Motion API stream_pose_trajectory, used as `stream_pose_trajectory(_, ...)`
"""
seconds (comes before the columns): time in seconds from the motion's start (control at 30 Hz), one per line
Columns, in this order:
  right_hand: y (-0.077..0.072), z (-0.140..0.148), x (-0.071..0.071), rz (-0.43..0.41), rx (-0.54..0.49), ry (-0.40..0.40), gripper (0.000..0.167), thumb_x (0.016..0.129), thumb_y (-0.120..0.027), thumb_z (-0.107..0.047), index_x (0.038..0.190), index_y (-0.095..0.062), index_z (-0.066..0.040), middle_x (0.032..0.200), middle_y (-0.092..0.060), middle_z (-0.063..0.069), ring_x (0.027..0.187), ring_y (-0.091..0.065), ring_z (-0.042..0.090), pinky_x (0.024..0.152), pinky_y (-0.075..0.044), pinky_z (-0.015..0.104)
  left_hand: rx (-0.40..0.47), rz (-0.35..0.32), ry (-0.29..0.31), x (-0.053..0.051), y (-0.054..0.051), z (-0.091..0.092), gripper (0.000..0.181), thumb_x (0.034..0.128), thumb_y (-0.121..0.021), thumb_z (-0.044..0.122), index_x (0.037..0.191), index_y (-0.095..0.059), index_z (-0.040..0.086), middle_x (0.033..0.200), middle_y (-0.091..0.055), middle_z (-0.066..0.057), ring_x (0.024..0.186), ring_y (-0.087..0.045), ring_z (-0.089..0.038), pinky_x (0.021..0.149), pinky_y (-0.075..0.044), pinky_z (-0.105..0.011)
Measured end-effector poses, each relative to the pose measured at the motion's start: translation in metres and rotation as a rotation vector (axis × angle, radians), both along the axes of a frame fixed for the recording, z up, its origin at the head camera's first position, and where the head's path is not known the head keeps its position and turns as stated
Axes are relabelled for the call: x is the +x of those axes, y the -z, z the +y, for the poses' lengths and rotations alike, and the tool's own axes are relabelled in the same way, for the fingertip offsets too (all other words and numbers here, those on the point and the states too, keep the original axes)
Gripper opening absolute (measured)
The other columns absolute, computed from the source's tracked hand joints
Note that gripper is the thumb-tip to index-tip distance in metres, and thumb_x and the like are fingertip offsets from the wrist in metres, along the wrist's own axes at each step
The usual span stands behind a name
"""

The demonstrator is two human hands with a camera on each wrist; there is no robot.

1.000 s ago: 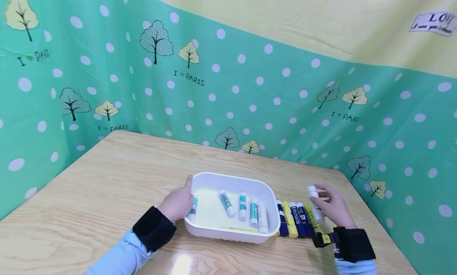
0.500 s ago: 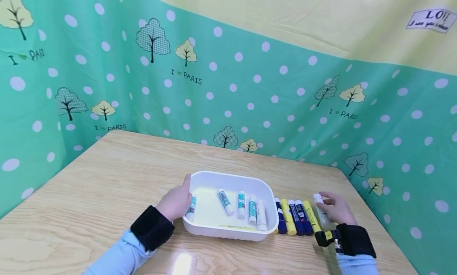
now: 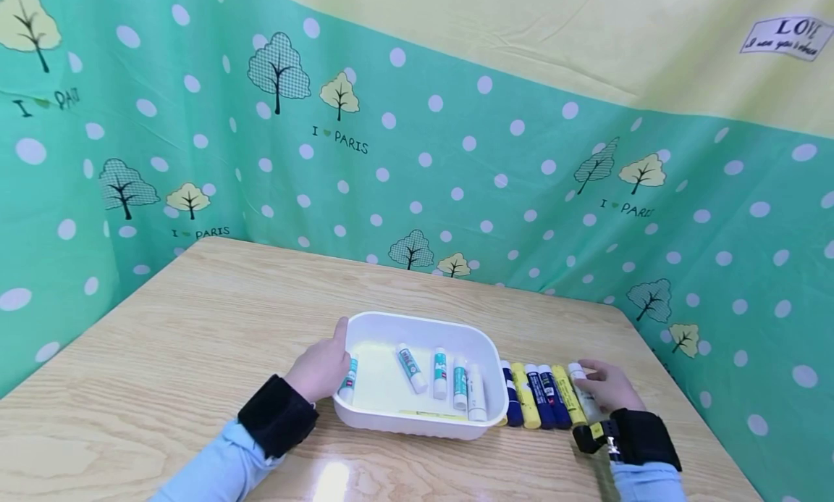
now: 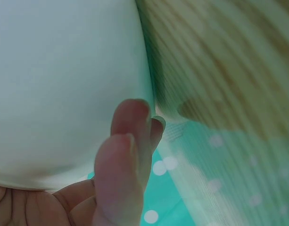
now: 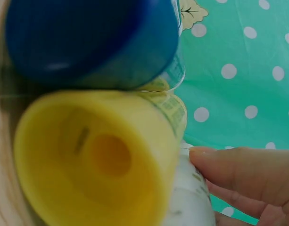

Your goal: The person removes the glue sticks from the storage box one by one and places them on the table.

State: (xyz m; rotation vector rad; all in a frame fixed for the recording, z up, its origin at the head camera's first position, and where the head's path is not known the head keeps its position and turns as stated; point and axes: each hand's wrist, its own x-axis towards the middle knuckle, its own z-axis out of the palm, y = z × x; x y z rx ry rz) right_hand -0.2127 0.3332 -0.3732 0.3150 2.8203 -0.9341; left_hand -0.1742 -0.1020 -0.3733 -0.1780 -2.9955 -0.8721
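Observation:
My left hand [image 3: 321, 364] holds the left side of a white plastic tub [image 3: 417, 427]. In the left wrist view, the fingers [image 4: 119, 174] lie along the tub's outer wall [image 4: 64, 94]; the thumb is hidden. My right hand [image 3: 611, 386] grips a white glue stick [image 3: 578, 373] by its upper part, at the right end of a row of glue sticks. Beside it lies a yellow glue stick [image 3: 568, 395], whose hollow base [image 5: 92, 160] fills much of the right wrist view. The white stick's lower part is mostly hidden in the head view.
Several teal-and-white glue sticks [image 3: 439, 373] and a white one [image 3: 477, 395] lie in the tub. Right of the tub, dark blue [image 3: 552, 397] and yellow [image 3: 526, 397] glue sticks lie side by side on the wooden table [image 3: 215, 357]. A patterned green curtain [image 3: 391, 161] stands behind.
My right hand has lowered the white glue stick to the table and moved it left against the yellow one. The left hand stays at the tub.

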Motion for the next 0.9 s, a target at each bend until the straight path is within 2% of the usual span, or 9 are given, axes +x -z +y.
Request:
stream_pose_trajectory(0.37, 0.0033, 0.0008, -0.0004, -0.031, -0.02, 0.019, 0.055, 0.083, -0.052, -0.024, 0.128, -0.033, 0.001, 0.112, -0.042, 0.029, 0.083, -0.051, 0.026, 0.056, -0.042, 0.026, 0.004, -0.004, -0.003, 0.0004, -0.0005, 0.0, 0.057, 0.0843, -0.035, 0.008, 0.133, -0.012, -0.008, 0.06, -0.048, -0.009, 0.047, -0.047, -0.015, 0.042, -0.036, -0.024)
stream_pose_trajectory(0.57, 0.0042, 0.0005, -0.0011, -0.028, -0.019, 0.002, 0.055, 0.082, -0.053, -0.021, 0.127, -0.033, 0.003, 0.11, -0.043, 0.031, 0.081, -0.053, 0.026, 0.056, -0.044, 0.028, 0.014, 0.001, 0.0, 0.0006, -0.0006, 0.0002, 0.056, 0.0844, -0.035, 0.007, 0.133, -0.012, -0.008, 0.057, -0.045, -0.007, 0.046, -0.047, -0.015, 0.041, -0.036, -0.024)
stream_pose_trajectory(0.9, 0.0059, 0.0002, -0.0012, -0.027, -0.011, 0.006, 0.053, 0.084, -0.05, -0.021, 0.127, -0.033, 0.004, 0.11, -0.043, 0.031, 0.082, -0.052, 0.026, 0.055, -0.042, 0.027, 0.008, 0.009, 0.004, 0.0011, -0.0016, 0.0006, 0.056, 0.0843, -0.035, 0.007, 0.133, -0.012, -0.009, 0.057, -0.045, -0.007, 0.047, -0.047, -0.015, 0.041, -0.036, -0.024)
